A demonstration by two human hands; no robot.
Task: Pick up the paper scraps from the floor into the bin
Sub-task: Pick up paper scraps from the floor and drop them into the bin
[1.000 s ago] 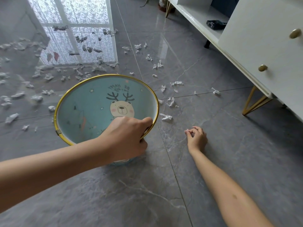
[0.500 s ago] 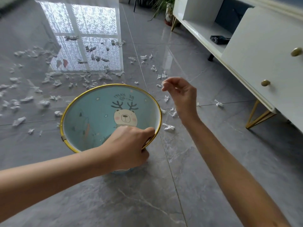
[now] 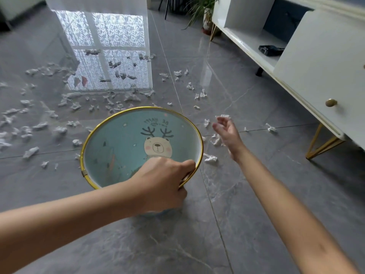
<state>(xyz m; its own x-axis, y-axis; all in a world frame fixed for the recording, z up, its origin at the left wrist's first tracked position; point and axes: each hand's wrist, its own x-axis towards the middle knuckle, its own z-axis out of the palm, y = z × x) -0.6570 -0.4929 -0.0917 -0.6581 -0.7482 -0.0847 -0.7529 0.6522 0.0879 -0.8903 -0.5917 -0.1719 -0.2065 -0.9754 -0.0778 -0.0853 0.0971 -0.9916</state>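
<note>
Gripping the gold rim at the near right side of the bin (image 3: pixel 122 143), the left hand (image 3: pixel 164 180) has its thumb curled over the top edge and its fingers wrapped down the outside. The bin stands upright on the grey marbled floor (image 3: pixel 256 194), seen from above. Its teal inner wall carries a cartoon bear face with dark antlers and pink cheeks. Above the antlers is a short arc of dark lettering that appears to read "BE HAPPY", though it is blurred, and the smaller line beneath it is too small to make out.

The right hand (image 3: pixel 229 133) hangs released just right of the bin, above the floor, with its fingers loosely spread. A white scrap shows right at its fingertips; whether they touch it I cannot tell.

Paper scraps (image 3: pixel 211 158) lie scattered over the floor: a few beside the bin's right side, more beyond it, and a dense spread to the left. Some lie across the bright window reflection (image 3: pixel 110 36) on the tiles.

Along the right stands a white cabinet (image 3: pixel 316 66) with a brass knob (image 3: pixel 331 102) and gold legs (image 3: pixel 324 143). A small black object (image 3: pixel 271 50) rests on its open shelf, and a potted plant (image 3: pixel 203 12) stands past its far end.
</note>
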